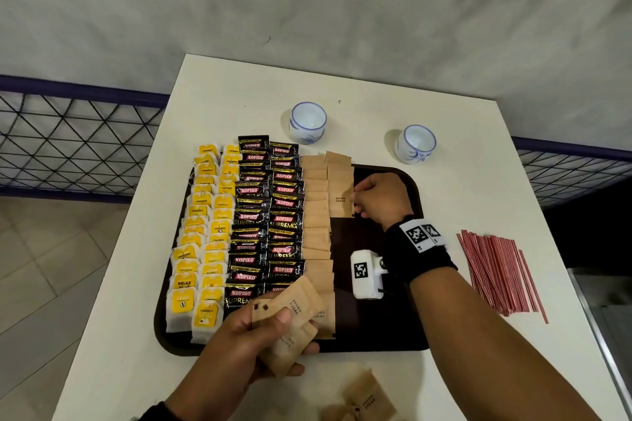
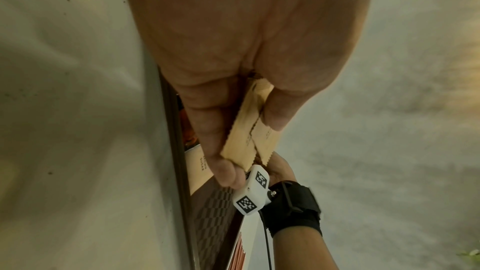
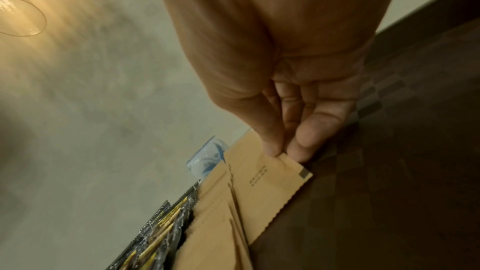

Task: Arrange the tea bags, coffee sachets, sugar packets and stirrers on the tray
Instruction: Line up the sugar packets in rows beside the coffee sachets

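A dark tray (image 1: 386,331) holds two columns of yellow tea bags (image 1: 205,236), two columns of black Kopiko coffee sachets (image 1: 266,219) and brown sugar packets (image 1: 316,215). My right hand (image 1: 379,198) pinches the edge of a brown sugar packet (image 1: 341,200) lying on the tray in a second sugar column; the pinch shows at the packet's corner (image 3: 285,163). My left hand (image 1: 253,345) grips a small stack of brown sugar packets (image 1: 294,321) above the tray's front edge, thumb on top (image 2: 249,130). Red stirrers (image 1: 496,270) lie on the table right of the tray.
Two blue-and-white cups (image 1: 307,121) (image 1: 415,143) stand behind the tray. More loose sugar packets (image 1: 366,400) lie on the white table (image 1: 461,188) near its front edge. A wire fence (image 1: 68,140) runs behind the table's left side.
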`<action>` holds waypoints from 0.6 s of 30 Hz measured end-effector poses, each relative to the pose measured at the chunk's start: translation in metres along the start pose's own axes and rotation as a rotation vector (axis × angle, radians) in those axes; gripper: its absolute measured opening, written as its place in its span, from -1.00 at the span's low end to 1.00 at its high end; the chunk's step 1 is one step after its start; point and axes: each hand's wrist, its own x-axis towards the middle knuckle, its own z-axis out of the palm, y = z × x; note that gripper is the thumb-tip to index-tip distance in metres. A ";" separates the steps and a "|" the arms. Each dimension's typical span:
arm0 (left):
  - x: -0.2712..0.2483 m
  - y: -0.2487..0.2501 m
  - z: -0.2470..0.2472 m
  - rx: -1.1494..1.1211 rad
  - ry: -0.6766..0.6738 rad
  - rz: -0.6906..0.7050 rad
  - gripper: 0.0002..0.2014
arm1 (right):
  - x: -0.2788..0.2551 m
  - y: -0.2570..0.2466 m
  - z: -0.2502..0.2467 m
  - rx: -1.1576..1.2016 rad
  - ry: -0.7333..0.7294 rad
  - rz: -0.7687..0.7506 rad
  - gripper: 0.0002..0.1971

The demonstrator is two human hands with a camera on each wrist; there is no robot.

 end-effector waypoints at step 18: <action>0.004 0.003 0.016 0.026 0.033 0.077 -0.62 | -0.139 0.017 -0.015 0.416 -0.443 -0.015 -0.82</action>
